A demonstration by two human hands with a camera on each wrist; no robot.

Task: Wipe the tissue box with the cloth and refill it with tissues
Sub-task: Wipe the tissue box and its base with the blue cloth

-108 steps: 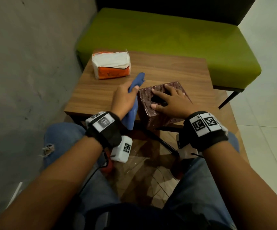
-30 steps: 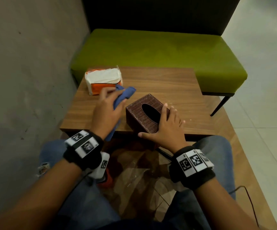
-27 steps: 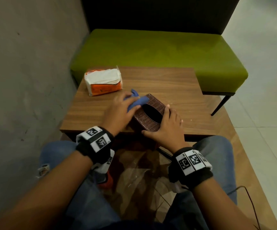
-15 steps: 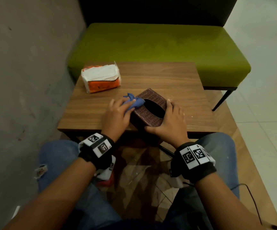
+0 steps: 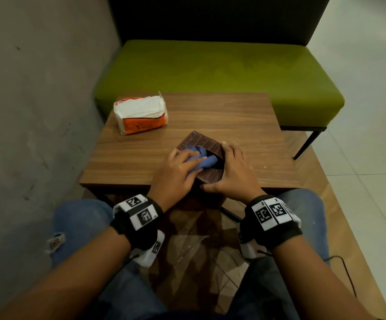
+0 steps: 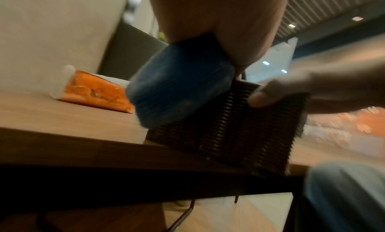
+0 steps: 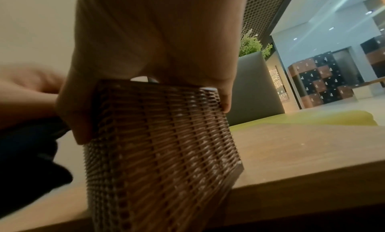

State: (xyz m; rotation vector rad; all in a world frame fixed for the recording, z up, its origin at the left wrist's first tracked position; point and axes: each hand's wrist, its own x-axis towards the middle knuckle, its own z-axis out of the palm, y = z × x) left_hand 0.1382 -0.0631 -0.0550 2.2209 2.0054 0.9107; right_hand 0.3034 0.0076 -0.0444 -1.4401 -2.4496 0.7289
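Note:
A brown woven tissue box [image 5: 204,144] [image 6: 233,128] [image 7: 162,136] stands at the near edge of the wooden table [image 5: 233,116], tilted toward me. My left hand [image 5: 180,167] holds a bunched blue cloth [image 5: 202,158] [image 6: 179,89] and presses it on the box's top over the oval slot. Along the box's right side lies my right hand [image 5: 231,174], thumb on the near face and fingers along the top edge, gripping it. An orange and white pack of tissues [image 5: 141,115] [image 6: 93,92] lies at the table's far left.
A green upholstered bench [image 5: 222,75] stands behind the table, with a dark backrest. A grey wall [image 5: 37,88] runs along the left. My knees in blue jeans [image 5: 78,222] sit under the table's near edge. Tiled floor lies to the right.
My left hand has carried the cloth from the box's left corner onto the middle of its top. The right hand has kept hold of the box's right side.

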